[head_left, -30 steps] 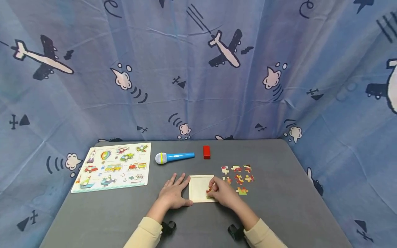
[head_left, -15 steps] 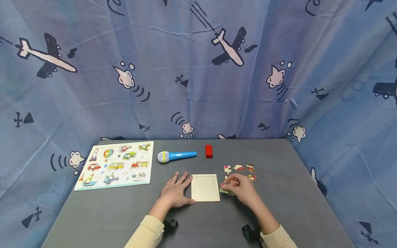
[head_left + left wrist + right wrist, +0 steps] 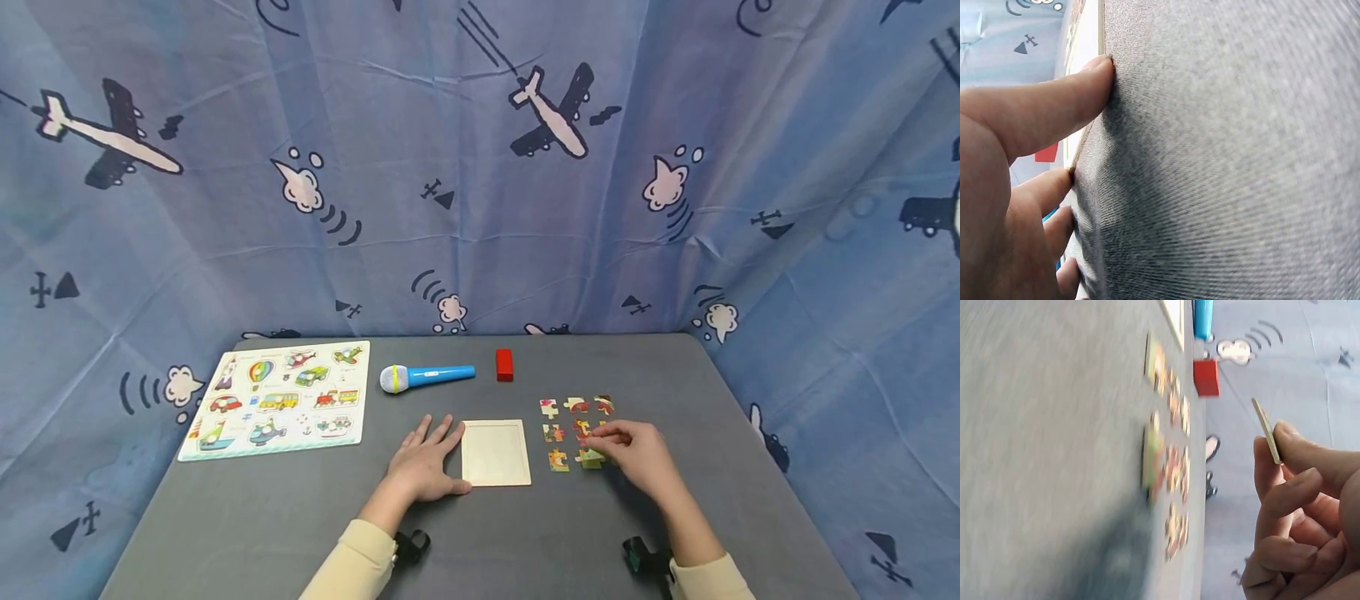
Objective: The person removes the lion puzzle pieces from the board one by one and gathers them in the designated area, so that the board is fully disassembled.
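Observation:
My left hand (image 3: pixel 424 472) lies spread with straight fingers at the left side of a square, pale wooden puzzle tray (image 3: pixel 496 453). In the left wrist view, its thumb (image 3: pixel 1060 112) and index fingertip touch the tray's edge (image 3: pixel 1079 145). My right hand (image 3: pixel 642 455) hovers over the right part of a group of loose jigsaw pieces. Seen from the right wrist, thumb and index finger pinch a thin jigsaw piece (image 3: pixel 1266 431), edge-on and off the table. Beneath lie pieces in rough rows, among them a bottom-left piece (image 3: pixel 558 460) and a green-edged piece (image 3: pixel 1152 457).
Behind the tray are a blue toy microphone (image 3: pixel 427 378) and a red block (image 3: pixel 504 365). A picture board of vehicles (image 3: pixel 277 400) lies at the left of the grey table (image 3: pixel 420 575). A blue curtain printed with airplanes (image 3: pixel 375 208) hangs behind.
My right hand has moved right, from the tray to the loose pieces. The piece seen at the tray's lower right is gone from there; one now lies bottom left in the group. My left hand stays.

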`<state>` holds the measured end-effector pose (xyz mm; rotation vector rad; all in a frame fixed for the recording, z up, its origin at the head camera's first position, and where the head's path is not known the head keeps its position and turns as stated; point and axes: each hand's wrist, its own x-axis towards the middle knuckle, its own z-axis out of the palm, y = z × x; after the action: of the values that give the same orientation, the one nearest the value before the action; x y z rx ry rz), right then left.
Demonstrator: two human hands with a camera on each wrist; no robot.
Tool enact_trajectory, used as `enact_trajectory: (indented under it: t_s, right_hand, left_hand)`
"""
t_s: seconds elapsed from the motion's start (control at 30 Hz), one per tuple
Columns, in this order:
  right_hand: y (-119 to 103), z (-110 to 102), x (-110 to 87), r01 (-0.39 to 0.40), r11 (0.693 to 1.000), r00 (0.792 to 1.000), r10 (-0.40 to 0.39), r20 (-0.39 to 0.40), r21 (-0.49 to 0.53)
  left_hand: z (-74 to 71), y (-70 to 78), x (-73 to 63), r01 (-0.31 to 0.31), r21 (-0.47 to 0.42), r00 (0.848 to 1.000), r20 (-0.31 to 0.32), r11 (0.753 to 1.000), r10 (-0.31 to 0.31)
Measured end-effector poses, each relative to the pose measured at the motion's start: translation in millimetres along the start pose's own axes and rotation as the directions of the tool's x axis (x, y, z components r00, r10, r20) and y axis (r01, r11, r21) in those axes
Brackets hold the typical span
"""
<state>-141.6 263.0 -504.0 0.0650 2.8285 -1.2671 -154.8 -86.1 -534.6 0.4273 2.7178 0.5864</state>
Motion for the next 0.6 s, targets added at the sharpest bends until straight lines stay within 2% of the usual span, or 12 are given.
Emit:
enact_trajectory:
  t_s: [0.23,0.6]
  right_hand:
    - [26.3,-11.4,2.1,-0.051,0.997,0.999,0.050,-0.019,-0.055]
    - [53.3,-7.7,6.4,-0.088,0.978,0.996,0.083,-0.034,-0.189]
  left_hand:
    - [-0.2,-1.5,-0.7,0.007,-0.001,1.000,0.006,1.000,-0.007]
    - [-0.1,-1.9,-1.9,-0.003,0.003,1.000,-0.002,1.000,0.003]
